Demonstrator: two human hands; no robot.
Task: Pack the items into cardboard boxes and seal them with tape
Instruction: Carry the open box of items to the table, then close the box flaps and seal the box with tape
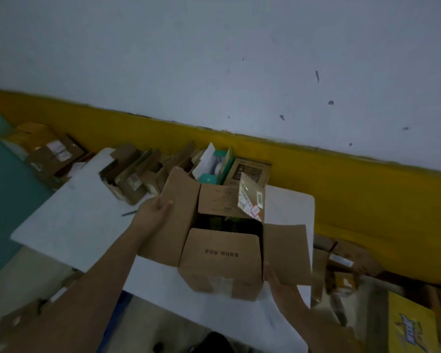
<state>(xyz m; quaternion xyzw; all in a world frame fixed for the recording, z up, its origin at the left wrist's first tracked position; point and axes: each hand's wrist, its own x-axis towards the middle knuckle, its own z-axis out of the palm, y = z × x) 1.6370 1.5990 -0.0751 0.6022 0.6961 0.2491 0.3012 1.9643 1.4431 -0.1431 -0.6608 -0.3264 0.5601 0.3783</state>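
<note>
The step in hand looks like closing up: the cardboard box (220, 266) stands on the white table (82, 225), toward its 3 o'clock end, with all four flaps up and dark contents (227, 222) showing in the opening, too dim to name. The left grip (157, 208) clasps the outer edge of the left flap (181, 212), at the box's 9 o'clock, thumb lying on its inner face. The right grip (278, 281) is at the lower edge of the right flap (287, 253), at 3 o'clock; its fingers are hidden behind the cardboard and blurred, so I cannot tell whether it pinches the flap or only pushes it. The near flap (222, 250) at 6 o'clock and the far flap (219, 200) at 12 o'clock stand upright, and a labelled packet (251, 201) leans at the far flap's right end. My judgement is that the two short flaps should fold down first, then the side flaps over them, with the packet pushed inside or taken off so it does not jam the seam. No tape roll shows, so one must be found before sealing. Beyond the box at 12 o'clock stand teal and white cartons (214, 164); at 10 o'clock lies a row of flattened boxes (130, 177), with a thin pen-like stick (129, 213) near the left grip.
</note>
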